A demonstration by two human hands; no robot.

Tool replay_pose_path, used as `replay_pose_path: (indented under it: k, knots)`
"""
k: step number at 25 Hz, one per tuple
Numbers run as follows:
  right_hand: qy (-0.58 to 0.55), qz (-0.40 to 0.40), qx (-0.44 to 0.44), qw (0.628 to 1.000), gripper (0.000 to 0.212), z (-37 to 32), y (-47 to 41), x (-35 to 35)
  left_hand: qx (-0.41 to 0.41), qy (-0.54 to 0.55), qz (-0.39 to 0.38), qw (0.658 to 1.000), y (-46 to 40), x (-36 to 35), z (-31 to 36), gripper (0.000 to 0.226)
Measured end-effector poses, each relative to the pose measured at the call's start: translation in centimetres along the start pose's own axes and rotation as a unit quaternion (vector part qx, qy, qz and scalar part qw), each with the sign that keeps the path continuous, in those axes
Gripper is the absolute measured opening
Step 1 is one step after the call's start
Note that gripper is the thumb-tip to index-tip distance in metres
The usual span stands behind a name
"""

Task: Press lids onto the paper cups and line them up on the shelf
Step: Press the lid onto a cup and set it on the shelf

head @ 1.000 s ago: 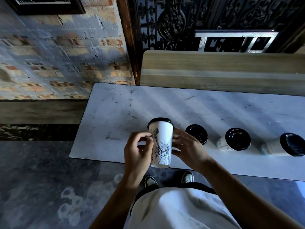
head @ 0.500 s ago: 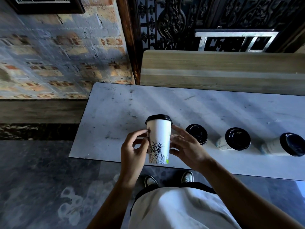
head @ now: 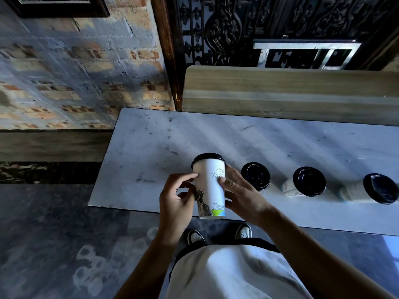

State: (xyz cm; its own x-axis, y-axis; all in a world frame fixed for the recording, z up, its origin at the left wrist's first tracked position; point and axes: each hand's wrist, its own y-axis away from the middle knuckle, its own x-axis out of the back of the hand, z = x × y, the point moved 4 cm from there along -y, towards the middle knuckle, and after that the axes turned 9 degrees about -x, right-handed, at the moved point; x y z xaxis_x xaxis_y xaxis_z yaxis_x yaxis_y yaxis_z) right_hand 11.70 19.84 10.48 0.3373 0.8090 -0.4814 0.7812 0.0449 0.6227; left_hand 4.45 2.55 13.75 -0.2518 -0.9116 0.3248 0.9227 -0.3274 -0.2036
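White paper cup [head: 210,188] – black lid [head: 208,158], dark statue drawing, green base band – on grey-white marbled shelf [head: 151,147].

At the bottom centre of the frame the person wears a loose, pale off-white cloth top [head: 233,275] with a dark band of clothing [head: 257,241] just above it. Both forearms are bare, with no sleeves. Above that, two dark shoes with white toe caps [head: 195,236] point upward.
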Motion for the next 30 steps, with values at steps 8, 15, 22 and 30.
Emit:
replay_pose_path:
  k: [8, 15, 22, 30]
  knots:
    - [-0.02, 0.034, -0.02, 0.999, 0.053, 0.1, -0.3, 0.2, 0.06, 0.029, 0.019, 0.998, 0.0, -0.1, 0.4, 0.032]
    - [-0.056, 0.039, -0.009, 0.998, 0.048, -0.3, -0.3, 0.3, 0.102, 0.059, 0.047, 0.992, 0.2, -0.5, 0.2, 0.017]
    - [-0.035, 0.022, 0.04, 0.998, 0.072, -0.4, -0.2, -0.1, 0.103, 0.039, 0.042, 0.993, 0.6, -0.4, 0.0, 0.017]
    - [-0.076, 0.019, 0.028, 0.996, 0.065, -0.1, -0.1, -0.1, 0.116, 0.053, 0.054, 0.99, 0.4, -0.1, 0.2, 0.017]
